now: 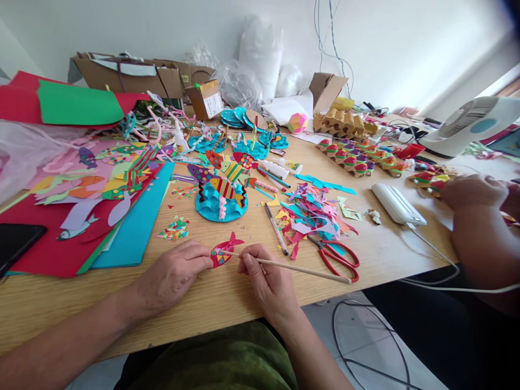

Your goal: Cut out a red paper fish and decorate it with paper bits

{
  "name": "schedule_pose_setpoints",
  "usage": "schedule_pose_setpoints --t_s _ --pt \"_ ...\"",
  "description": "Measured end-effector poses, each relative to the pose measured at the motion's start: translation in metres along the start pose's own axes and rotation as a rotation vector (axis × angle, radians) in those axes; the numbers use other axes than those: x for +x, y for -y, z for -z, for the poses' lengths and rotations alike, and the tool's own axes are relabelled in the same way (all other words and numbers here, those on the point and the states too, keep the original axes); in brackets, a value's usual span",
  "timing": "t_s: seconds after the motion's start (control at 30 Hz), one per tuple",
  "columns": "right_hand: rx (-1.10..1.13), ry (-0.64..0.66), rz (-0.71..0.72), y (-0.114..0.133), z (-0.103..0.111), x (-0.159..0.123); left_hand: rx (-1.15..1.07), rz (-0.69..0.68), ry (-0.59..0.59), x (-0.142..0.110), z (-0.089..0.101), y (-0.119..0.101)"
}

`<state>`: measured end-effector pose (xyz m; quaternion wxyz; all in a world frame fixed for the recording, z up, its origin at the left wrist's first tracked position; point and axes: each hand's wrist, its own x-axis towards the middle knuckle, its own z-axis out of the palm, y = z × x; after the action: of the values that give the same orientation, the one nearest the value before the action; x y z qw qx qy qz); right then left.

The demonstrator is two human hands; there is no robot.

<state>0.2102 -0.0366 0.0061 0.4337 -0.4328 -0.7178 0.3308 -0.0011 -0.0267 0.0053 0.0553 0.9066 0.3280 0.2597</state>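
A red paper fish (220, 260) with small coloured triangles on its body lies on the table before me. My left hand (173, 273) pinches its left end between thumb and fingers. In my right hand (266, 279) is a thin wooden stick (304, 268), held like a pen, its tip touching the fish's body. Small paper triangles (174, 228) are scattered just beyond my left hand. Behind the fish stands a blue round base (221, 211) bearing several decorated paper fish (225, 176).
Red-handled scissors (341, 260), a pen (277, 230) and paper scraps (312, 211) lie right of centre. Coloured sheets (130, 233) and paper fish are stacked left. A white power bank (398, 205) with a cable sits near another person's arm (479, 227) at the right.
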Motion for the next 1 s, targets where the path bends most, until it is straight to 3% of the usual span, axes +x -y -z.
schedule_pose_setpoints --t_s 0.33,0.6,0.73,0.87,1.0 --pt "0.078 -0.074 -0.004 -0.003 0.004 -0.005 -0.043 0.067 0.017 -0.002 0.002 0.000" --pt "0.140 -0.169 0.008 -0.010 0.014 -0.020 -0.213 0.464 -0.062 0.005 0.030 0.014" --pt "0.151 -0.163 0.010 -0.014 0.016 -0.025 -0.167 0.501 0.096 0.006 0.038 0.025" --pt "0.160 -0.160 0.011 -0.015 0.016 -0.025 -0.053 0.440 0.316 0.010 0.034 0.034" --pt "0.163 -0.160 0.002 -0.015 0.016 -0.025 0.058 0.438 0.451 0.022 0.027 0.035"
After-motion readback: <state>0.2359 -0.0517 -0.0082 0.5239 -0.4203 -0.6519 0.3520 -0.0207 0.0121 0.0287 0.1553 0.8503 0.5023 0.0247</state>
